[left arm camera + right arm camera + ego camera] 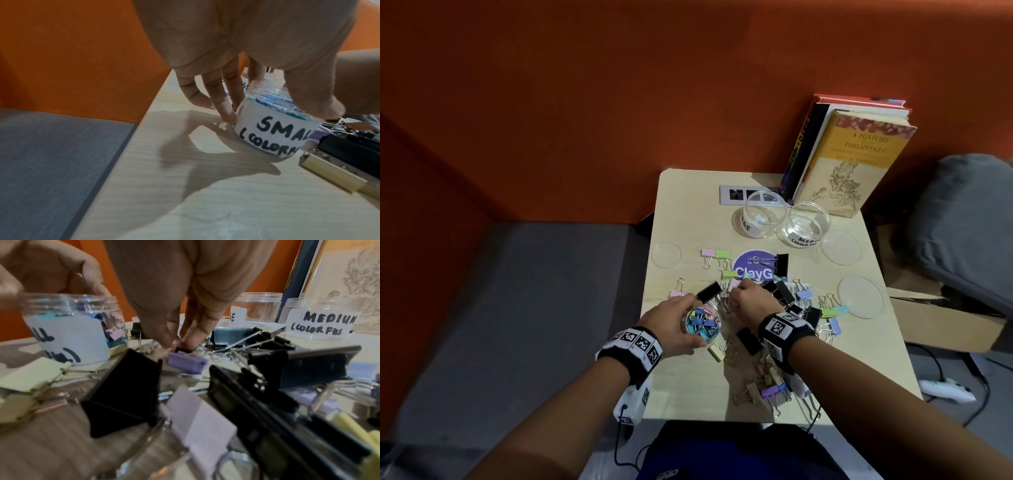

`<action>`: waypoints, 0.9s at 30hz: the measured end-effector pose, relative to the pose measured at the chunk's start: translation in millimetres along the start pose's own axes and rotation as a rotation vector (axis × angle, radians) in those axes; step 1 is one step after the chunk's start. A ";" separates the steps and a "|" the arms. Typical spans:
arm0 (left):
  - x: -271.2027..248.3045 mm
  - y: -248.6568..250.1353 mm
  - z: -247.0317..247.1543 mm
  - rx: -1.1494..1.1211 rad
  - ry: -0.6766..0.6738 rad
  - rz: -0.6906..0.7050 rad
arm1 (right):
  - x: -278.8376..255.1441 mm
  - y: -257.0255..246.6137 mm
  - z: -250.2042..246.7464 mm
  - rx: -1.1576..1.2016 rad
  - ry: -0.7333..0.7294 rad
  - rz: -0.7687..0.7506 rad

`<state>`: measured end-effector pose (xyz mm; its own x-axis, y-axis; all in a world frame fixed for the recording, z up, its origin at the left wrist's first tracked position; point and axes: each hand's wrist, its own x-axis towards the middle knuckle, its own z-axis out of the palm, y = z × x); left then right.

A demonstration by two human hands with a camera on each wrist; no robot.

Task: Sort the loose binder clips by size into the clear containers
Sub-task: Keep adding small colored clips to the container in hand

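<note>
My left hand [690, 322] grips a small clear jar [703, 323] full of small colourful clips; its label reads SMALL (COLORFUL) [275, 134]. My right hand [738, 291] reaches into the pile of loose binder clips [787, 298] just right of that jar. In the right wrist view its thumb and fingertips [170, 342] pinch a small black clip [182, 350] lying against a purple clip [187, 361]. Two empty jars stand at the back: one with a partly hidden label [765, 214] and one marked MEDIUM [806, 222].
Black and pastel clips are scattered across the small wooden table [688, 205], some near its front edge [767, 390]. Three clear lids [667, 255] [840, 246] [860, 296] lie flat. Books [859, 154] stand at the back right. A cardboard box [945, 325] sits to the right.
</note>
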<state>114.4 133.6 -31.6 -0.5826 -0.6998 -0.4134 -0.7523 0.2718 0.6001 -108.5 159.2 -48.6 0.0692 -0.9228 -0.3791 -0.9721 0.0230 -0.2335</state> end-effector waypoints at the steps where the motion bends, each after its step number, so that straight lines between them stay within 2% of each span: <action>1: -0.1 0.6 -0.4 0.000 0.000 0.000 | -1.4 -2.1 -2.1 0.008 -0.006 0.003; 6: 1.0 1.7 -0.7 -0.007 -0.001 -0.001 | -10.0 -3.3 -15.3 0.195 0.076 0.014; 9: 0.9 -0.2 0.9 -0.010 0.004 -0.006 | -17.6 -0.5 -24.0 0.441 0.133 0.071; 12: 1.3 0.2 1.8 -0.008 0.013 0.000 | -22.5 0.4 -27.0 0.640 0.110 0.029; 19: 0.3 -0.2 3.9 0.000 0.020 -0.002 | -27.2 -20.8 -27.0 0.607 0.010 -0.126; 21: 0.7 -0.6 4.1 -0.008 0.020 -0.007 | -28.1 -23.1 -23.6 0.587 0.029 -0.145; 27: 2.5 -4.5 6.7 -0.068 0.015 0.011 | -37.9 13.7 -25.3 0.586 0.134 -0.002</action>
<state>114.2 135.2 -39.9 -0.5853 -0.7073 -0.3963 -0.7230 0.2342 0.6499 -130.1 184.7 -14.8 0.0051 -0.9625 -0.2712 -0.6839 0.1946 -0.7032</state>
